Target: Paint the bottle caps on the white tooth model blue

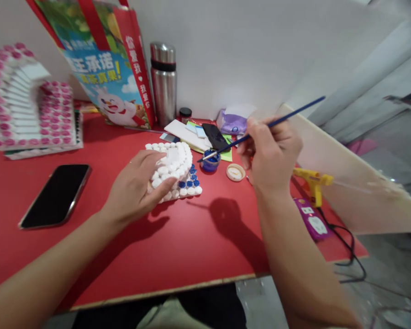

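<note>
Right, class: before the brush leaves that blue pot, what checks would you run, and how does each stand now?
1. Tip of the brush in the blue paint pot: ok.
2. Grip of the right hand on the brush: ok.
3. Hold of the left hand on the white cap model: ok, fingers lie across it.
4. Pot's lid off, lying beside it on the table: ok.
5. Paint load on the bristles: cannot tell.
6. Paint kept off the phone: ok, it lies apart at the left.

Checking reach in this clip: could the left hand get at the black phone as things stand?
Probably yes: the phone lies uncovered beside the left hand, only bare table between them, though that hand holds the cap model.
</note>
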A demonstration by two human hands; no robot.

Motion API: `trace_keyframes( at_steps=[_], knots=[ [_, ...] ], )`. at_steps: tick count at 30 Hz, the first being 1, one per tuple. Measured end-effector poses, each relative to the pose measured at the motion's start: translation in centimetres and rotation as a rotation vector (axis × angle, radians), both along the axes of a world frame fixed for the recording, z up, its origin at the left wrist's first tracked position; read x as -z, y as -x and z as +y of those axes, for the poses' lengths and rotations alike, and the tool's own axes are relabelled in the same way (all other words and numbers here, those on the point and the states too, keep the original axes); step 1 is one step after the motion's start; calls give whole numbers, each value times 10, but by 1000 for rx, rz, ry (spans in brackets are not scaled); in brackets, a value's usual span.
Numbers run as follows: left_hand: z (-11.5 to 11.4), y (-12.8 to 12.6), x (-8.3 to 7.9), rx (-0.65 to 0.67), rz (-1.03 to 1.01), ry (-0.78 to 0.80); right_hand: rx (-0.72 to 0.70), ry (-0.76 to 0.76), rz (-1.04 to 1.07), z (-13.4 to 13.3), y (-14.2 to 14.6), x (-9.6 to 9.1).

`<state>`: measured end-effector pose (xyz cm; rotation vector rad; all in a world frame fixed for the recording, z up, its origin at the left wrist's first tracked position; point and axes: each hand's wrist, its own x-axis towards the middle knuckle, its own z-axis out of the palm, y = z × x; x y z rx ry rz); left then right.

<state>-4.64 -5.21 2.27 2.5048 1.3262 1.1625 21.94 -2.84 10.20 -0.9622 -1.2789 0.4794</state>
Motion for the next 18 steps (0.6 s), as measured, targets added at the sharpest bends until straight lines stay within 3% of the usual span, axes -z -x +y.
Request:
trace_keyframes(
  at_steps=[7, 12, 18],
  knots=[
    [22, 4, -22, -84, -141, -52, -94, 118, 83, 0, -12, 31],
    [18, 3, -6, -68, -274, -67, -264, 225, 27, -10, -14, 44],
    [14, 8, 13, 76, -277, -57, -541, 425, -29, -34, -12, 33]
  ],
)
